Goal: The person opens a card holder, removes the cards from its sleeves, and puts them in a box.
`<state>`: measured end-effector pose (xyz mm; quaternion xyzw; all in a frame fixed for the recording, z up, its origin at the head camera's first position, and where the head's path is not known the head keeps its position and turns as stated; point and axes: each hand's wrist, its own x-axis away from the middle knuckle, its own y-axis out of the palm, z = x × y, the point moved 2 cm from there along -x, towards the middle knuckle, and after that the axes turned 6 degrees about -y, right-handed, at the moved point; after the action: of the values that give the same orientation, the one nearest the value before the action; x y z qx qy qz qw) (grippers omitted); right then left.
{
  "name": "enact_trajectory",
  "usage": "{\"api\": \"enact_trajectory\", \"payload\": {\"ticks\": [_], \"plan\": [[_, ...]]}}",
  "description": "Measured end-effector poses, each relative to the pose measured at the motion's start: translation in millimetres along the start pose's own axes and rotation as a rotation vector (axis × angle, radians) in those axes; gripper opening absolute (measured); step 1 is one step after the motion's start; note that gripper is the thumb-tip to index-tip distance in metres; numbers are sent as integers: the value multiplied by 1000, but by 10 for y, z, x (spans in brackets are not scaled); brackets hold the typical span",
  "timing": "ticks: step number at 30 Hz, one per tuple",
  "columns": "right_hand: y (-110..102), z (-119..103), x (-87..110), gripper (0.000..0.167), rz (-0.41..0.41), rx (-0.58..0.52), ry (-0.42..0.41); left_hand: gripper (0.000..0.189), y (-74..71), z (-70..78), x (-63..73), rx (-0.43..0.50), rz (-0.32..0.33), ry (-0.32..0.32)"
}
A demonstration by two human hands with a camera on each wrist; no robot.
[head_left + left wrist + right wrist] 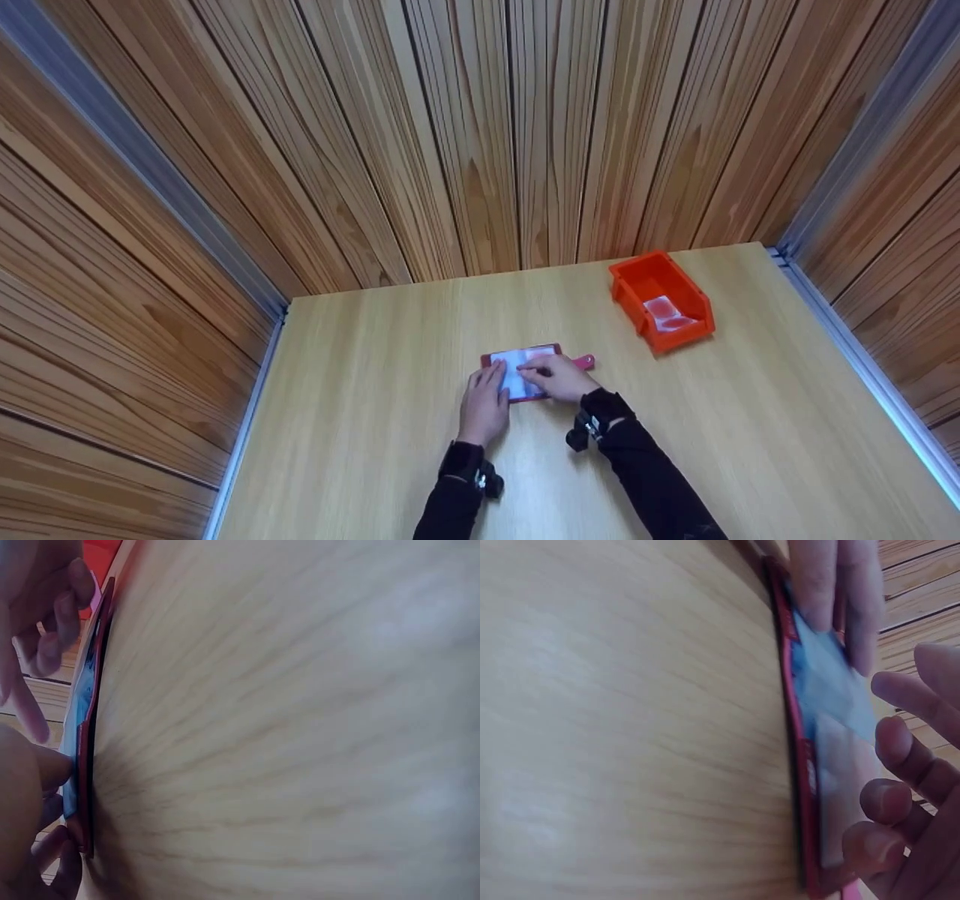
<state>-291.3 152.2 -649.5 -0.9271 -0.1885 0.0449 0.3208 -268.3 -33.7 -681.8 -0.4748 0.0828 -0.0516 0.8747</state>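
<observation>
A flat red-framed card holder (511,400) lies on the table, with a pale bluish, glossy sheet (829,682) over its face and a pink-red tab (585,362) at its right end. My left hand (484,409) rests on its left end, and straight fingers (815,592) press the sheet in the right wrist view. Over the right half is my right hand (559,377), its fingers loosely bent and apart in the right wrist view. I see nothing between them; one lower fingertip (877,844) is close to the holder, and whether it touches cannot be told.
An orange open-front bin (626,296) stands at the back right of the wooden table (360,420), with red-and-white flat pieces (664,309) inside. Wood-panelled walls (472,150) enclose the back and both sides, with metal rails along the table's side edges.
</observation>
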Motion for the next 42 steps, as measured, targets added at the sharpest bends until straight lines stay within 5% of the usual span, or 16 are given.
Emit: {"api": "enact_trajectory", "payload": {"ticks": [13,18,26,42], "plan": [[-310,221,127,61,56,102,226,49,-16,-24,1,2,-26,-41],[-310,355,187,77,10,226,171,50,-16,-25,19,3,-22,-37],[-285,410,217,75,-39,308,110,48,1,-48,59,23,-28,-36],[-364,405,202,77,-57,311,115,51,-11,-21,10,49,-67,-66]]}}
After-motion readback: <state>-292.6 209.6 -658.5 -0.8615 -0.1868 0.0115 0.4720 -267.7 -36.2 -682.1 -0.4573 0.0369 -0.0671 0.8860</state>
